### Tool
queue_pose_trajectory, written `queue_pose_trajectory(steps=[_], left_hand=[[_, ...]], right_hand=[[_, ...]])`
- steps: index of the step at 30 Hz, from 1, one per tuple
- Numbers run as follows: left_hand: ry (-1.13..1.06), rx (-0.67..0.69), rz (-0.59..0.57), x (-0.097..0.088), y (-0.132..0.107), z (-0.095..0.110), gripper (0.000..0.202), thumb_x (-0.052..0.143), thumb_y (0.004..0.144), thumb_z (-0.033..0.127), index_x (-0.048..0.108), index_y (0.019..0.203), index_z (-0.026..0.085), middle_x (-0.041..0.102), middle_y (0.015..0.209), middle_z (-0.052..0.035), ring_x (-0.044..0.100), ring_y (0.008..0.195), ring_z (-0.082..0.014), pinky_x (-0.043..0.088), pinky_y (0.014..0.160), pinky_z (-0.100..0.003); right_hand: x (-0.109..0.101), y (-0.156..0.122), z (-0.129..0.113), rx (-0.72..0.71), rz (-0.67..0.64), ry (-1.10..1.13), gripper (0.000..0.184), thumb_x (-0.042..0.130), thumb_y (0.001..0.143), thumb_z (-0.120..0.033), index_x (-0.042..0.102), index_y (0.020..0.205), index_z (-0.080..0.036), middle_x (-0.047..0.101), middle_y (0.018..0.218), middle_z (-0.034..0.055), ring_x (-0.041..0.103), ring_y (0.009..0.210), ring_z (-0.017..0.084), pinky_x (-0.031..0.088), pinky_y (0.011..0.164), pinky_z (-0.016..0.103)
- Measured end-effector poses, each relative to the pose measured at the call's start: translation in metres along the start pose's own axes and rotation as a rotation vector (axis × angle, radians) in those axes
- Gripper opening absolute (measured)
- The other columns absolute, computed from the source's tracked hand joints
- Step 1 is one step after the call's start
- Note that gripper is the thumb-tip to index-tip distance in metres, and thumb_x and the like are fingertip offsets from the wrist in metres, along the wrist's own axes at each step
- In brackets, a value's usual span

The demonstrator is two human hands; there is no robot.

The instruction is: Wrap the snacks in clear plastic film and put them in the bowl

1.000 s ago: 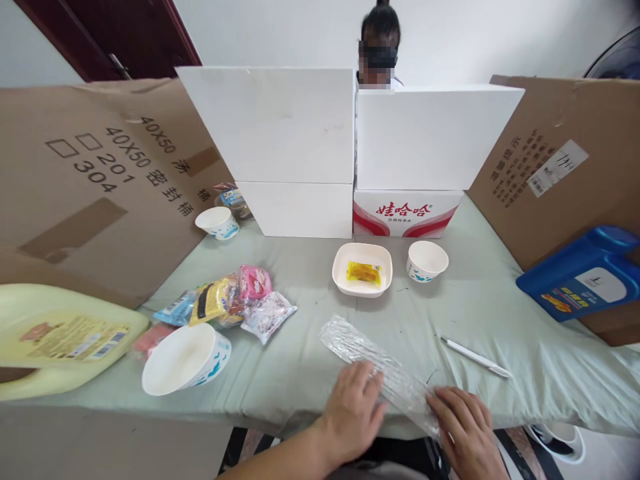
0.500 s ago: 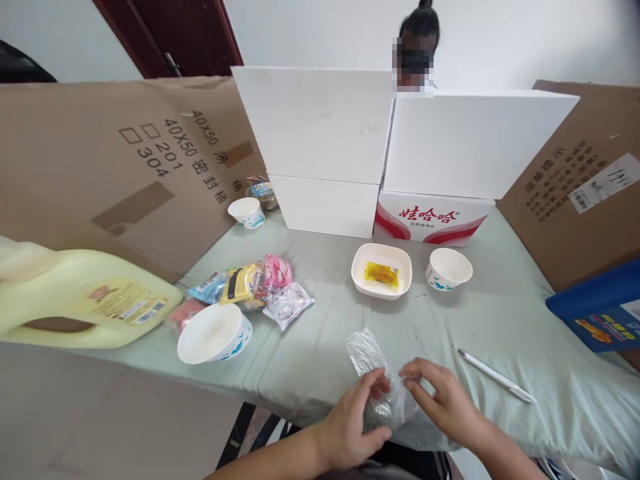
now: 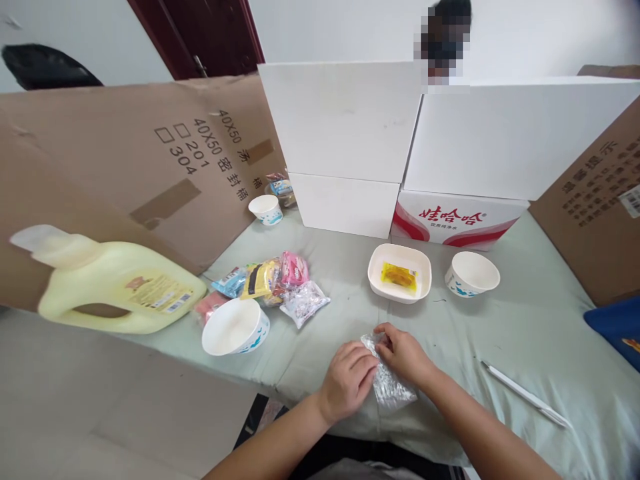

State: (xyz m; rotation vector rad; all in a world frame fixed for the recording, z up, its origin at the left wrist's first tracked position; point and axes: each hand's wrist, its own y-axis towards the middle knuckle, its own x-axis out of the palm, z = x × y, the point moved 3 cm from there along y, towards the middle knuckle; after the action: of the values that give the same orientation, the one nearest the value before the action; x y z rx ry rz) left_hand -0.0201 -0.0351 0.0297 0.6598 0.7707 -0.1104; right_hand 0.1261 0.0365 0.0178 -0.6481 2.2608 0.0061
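Note:
A small piece of clear, crinkled bubble wrap (image 3: 395, 392) lies at the table's front edge, beneath my hands. My left hand (image 3: 349, 379) has its fingers curled against the wrap's left edge. Near the wrap's far end, my right hand (image 3: 404, 353) pinches it between thumb and fingers. Just beyond is a white square bowl (image 3: 376, 288) with a yellow snack packet (image 3: 399, 275) inside. To its right stands a round paper cup (image 3: 472, 275) with a blue print.
Several snack packets (image 3: 263, 279) and a paper bowl (image 3: 235, 327) lie left, beside a yellow jug (image 3: 125, 293). A white pen (image 3: 525, 395) lies right. White boxes (image 3: 345, 123) and brown cardboard (image 3: 100, 153) wall the table. A person's head (image 3: 445, 33) shows behind.
Both hands have moved away from me, toward the wrap's far end. My right hand has shifted from the wrap's near right side to its top. The view has turned slightly left.

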Motion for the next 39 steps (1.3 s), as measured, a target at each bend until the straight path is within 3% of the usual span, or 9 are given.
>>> queue_pose_trajectory(steps=[7, 13, 17, 19, 24, 30, 33, 36, 39], left_hand=[[0.161, -0.047, -0.169, 0.029, 0.008, -0.010, 0.013, 0.049, 0.090, 0.017, 0.062, 0.090, 0.016, 0.060, 0.090, -0.0085, 0.054, 0.094, -0.0242, 0.051, 0.085, -0.043], [0.232, -0.060, -0.290, 0.028, 0.009, -0.008, 0.034, 0.056, 0.090, 0.028, 0.056, 0.123, 0.021, 0.057, 0.121, -0.0098, 0.049, 0.109, -0.0274, 0.045, 0.092, -0.045], [0.314, -0.069, -0.364, 0.032, 0.009, -0.006, 0.052, 0.061, 0.087, 0.043, 0.050, 0.134, 0.024, 0.050, 0.135, -0.0103, 0.045, 0.115, -0.0308, 0.041, 0.096, -0.049], [0.350, -0.073, -0.381, 0.034, 0.008, -0.005, 0.056, 0.061, 0.086, 0.043, 0.048, 0.136, 0.023, 0.049, 0.137, -0.0112, 0.044, 0.117, -0.0319, 0.039, 0.097, -0.050], [0.402, -0.056, -0.387, 0.033, 0.008, -0.007, 0.056, 0.058, 0.087, 0.037, 0.045, 0.140, 0.021, 0.047, 0.139, -0.0111, 0.043, 0.119, -0.0320, 0.037, 0.099, -0.049], [0.464, -0.151, -0.239, 0.029, 0.013, -0.005, 0.052, 0.057, 0.086, 0.027, 0.047, 0.136, 0.020, 0.049, 0.137, -0.0118, 0.043, 0.117, -0.0338, 0.036, 0.096, -0.050], [0.383, -0.104, -0.216, 0.034, 0.015, 0.004, 0.036, 0.055, 0.085, 0.021, 0.058, 0.121, 0.016, 0.056, 0.121, -0.0131, 0.047, 0.108, -0.0302, 0.040, 0.092, -0.048], [0.266, -0.034, -0.262, 0.038, 0.012, 0.010, 0.019, 0.052, 0.087, 0.019, 0.063, 0.102, 0.018, 0.061, 0.101, -0.0088, 0.051, 0.097, -0.0253, 0.042, 0.088, -0.043], [0.175, 0.068, -0.296, 0.037, 0.008, 0.011, 0.018, 0.052, 0.090, 0.020, 0.062, 0.105, 0.020, 0.063, 0.103, -0.0065, 0.052, 0.102, -0.0245, 0.040, 0.091, -0.042]], right_hand=[[-0.002, -0.010, 0.005, 0.051, 0.007, 0.031, 0.042, 0.051, 0.081, -0.017, 0.050, 0.123, -0.017, 0.065, 0.081, 0.0009, 0.060, 0.072, 0.015, 0.041, 0.068, 0.025], [0.001, -0.068, 0.030, 0.146, -0.073, 0.214, 0.049, 0.057, 0.081, -0.024, 0.044, 0.128, -0.021, 0.063, 0.088, -0.0004, 0.058, 0.060, 0.012, 0.048, 0.062, 0.027], [-0.006, -0.100, 0.027, -0.045, 0.219, -0.077, 0.038, 0.056, 0.083, -0.021, 0.052, 0.120, -0.021, 0.063, 0.104, 0.0080, 0.064, 0.091, 0.020, 0.053, 0.080, 0.035], [-0.006, -0.109, 0.016, -0.229, 0.346, -0.342, 0.039, 0.056, 0.086, -0.025, 0.053, 0.124, -0.022, 0.058, 0.124, 0.0119, 0.054, 0.117, 0.028, 0.046, 0.095, 0.044], [0.022, -0.122, 0.009, -0.574, 0.268, -0.726, 0.061, 0.058, 0.086, -0.033, 0.041, 0.141, -0.013, 0.045, 0.145, 0.0103, 0.031, 0.138, 0.027, 0.026, 0.112, 0.044], [0.028, -0.146, 0.027, -0.575, 0.312, -0.765, 0.046, 0.052, 0.089, -0.022, 0.049, 0.135, -0.017, 0.052, 0.140, 0.0071, 0.041, 0.131, 0.023, 0.027, 0.109, 0.040], [0.020, -0.143, 0.028, -0.534, 0.364, -0.683, 0.040, 0.052, 0.089, -0.018, 0.053, 0.130, -0.021, 0.058, 0.131, 0.0070, 0.047, 0.125, 0.022, 0.030, 0.105, 0.040], [0.023, -0.135, 0.025, -0.489, 0.407, -0.536, 0.030, 0.048, 0.091, -0.019, 0.059, 0.119, -0.021, 0.066, 0.107, 0.0065, 0.056, 0.102, 0.021, 0.035, 0.096, 0.040], [0.027, -0.135, 0.014, -0.517, 0.372, -0.398, 0.022, 0.044, 0.092, -0.016, 0.062, 0.102, -0.021, 0.062, 0.080, 0.0023, 0.054, 0.077, 0.017, 0.039, 0.084, 0.036]])
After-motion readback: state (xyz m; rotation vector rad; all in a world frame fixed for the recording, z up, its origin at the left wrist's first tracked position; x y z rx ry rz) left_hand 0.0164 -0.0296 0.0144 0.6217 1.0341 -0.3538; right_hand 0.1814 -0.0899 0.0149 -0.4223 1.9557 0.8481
